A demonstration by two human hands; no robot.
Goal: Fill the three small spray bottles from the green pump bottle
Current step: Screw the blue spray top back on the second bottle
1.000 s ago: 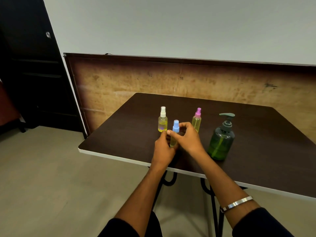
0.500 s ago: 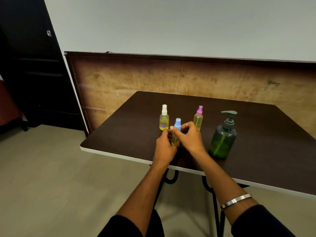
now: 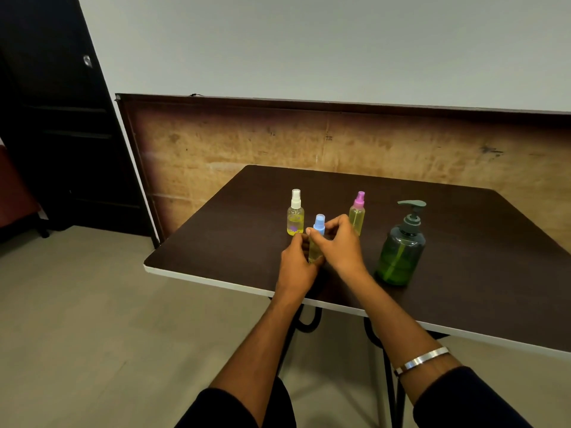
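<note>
A small spray bottle with a blue cap (image 3: 318, 230) stands on the dark table (image 3: 463, 242) near its front edge. My left hand (image 3: 296, 267) grips its yellowish body from the left. My right hand (image 3: 340, 245) curls its fingers round the blue cap from the right. Behind them stand a white-capped spray bottle (image 3: 295, 213) and a pink-capped spray bottle (image 3: 357, 211), both holding yellow liquid. The green pump bottle (image 3: 400, 248) stands upright to the right, apart from my hands.
The table's white front edge (image 3: 216, 282) runs just below my hands. A brown wooden board (image 3: 278, 140) leans on the wall behind the table. A dark door (image 3: 52, 118) is at the left, over grey floor.
Both hands stay on the blue-capped bottle; the right hand's fingers have shifted slightly round the cap. The view has tilted a little.
</note>
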